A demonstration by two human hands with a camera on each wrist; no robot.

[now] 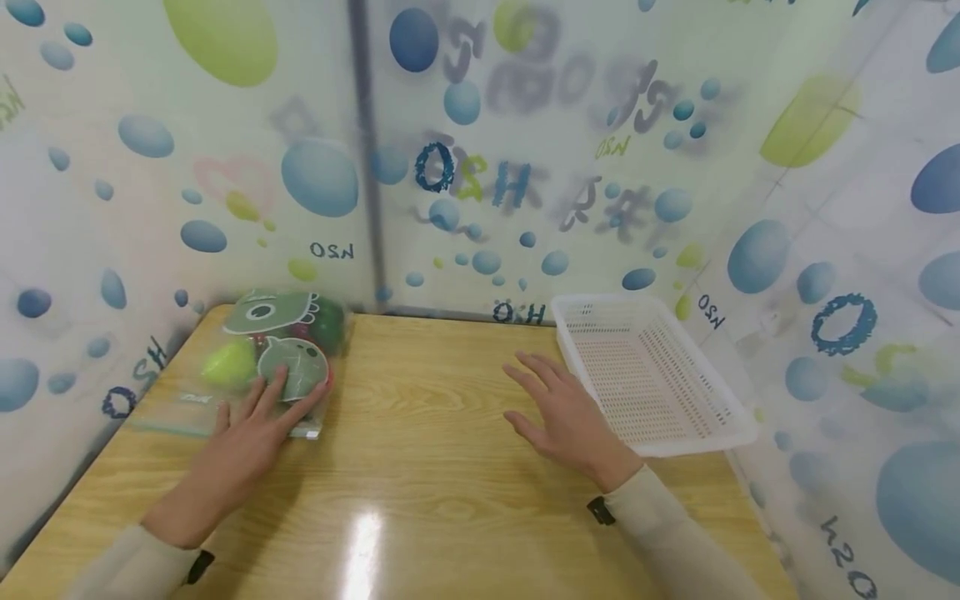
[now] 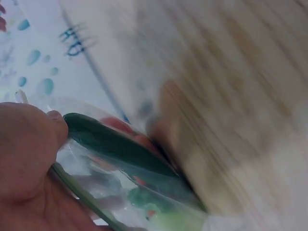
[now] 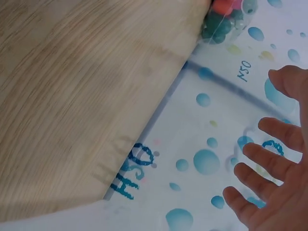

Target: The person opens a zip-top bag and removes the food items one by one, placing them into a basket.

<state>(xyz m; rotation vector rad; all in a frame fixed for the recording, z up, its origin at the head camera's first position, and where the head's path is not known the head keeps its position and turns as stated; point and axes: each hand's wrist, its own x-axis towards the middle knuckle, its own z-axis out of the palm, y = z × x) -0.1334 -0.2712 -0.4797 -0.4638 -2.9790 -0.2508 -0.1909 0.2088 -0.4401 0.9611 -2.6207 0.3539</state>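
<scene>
A clear zip bag (image 1: 292, 371) printed with green cartoon faces lies at the table's left. Through its plastic show a yellow-green pear-shaped piece (image 1: 228, 364), a dark green piece (image 1: 327, 325) and some red. My left hand (image 1: 243, 446) rests on the bag's near part, fingers spread and fairly straight. The left wrist view has the palm at the bag's zip edge and the thumb beside a long dark green piece (image 2: 125, 149). Over the table, left of a white perforated basket (image 1: 720, 392), my right hand (image 1: 566, 417) holds nothing, its fingers apart.
The wooden table (image 1: 435, 500) stands against walls covered in a sheet printed with blue and green bubbles. The white basket sits at the table's right edge by the wall; its holed floor is bare. Each wrist wears a dark strap piece.
</scene>
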